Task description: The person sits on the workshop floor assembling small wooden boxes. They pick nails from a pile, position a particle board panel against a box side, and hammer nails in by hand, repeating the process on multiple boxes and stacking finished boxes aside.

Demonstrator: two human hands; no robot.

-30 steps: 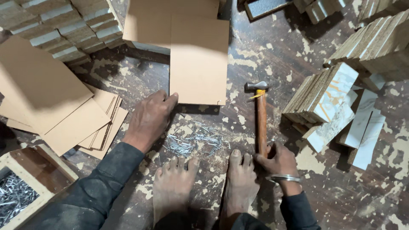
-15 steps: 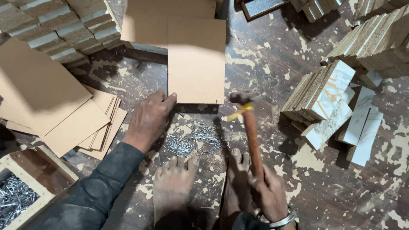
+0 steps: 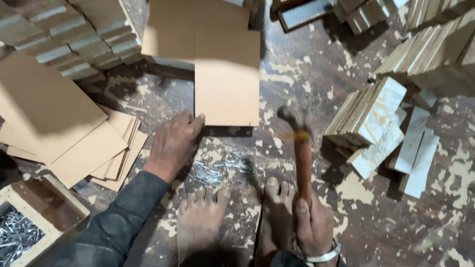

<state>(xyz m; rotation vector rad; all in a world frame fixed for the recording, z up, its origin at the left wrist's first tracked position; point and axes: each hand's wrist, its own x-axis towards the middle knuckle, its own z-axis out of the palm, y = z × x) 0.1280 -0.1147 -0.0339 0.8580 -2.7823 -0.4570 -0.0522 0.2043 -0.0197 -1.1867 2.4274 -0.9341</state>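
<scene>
The right hand [image 3: 312, 225] is closed around the wooden handle of a hammer [image 3: 300, 153], whose blurred head is lifted above the floor [image 3: 307, 74]. The left hand [image 3: 174, 142] lies flat and open, its fingertips touching the near edge of a square board [image 3: 226, 76]. A pile of nails [image 3: 217, 165] lies on the floor between the two hands, just before the bare feet [image 3: 237, 217].

- The hammer [image 3: 299, 148] has a reddish wooden handle, smooth with a slight sheen, and a dark dull metal head.
- The board [image 3: 226, 79] is matt tan fibreboard, smooth and flat.
- The nails [image 3: 217, 165] are bright, shiny metal.
- The floor [image 3: 316, 64] is dark and glossy, with rough pale patches where the coating is worn.
- The sleeve [image 3: 118, 217] is dark, matt cloth.
- The wooden blocks [image 3: 368, 118] have pale, chalky faces.
</scene>
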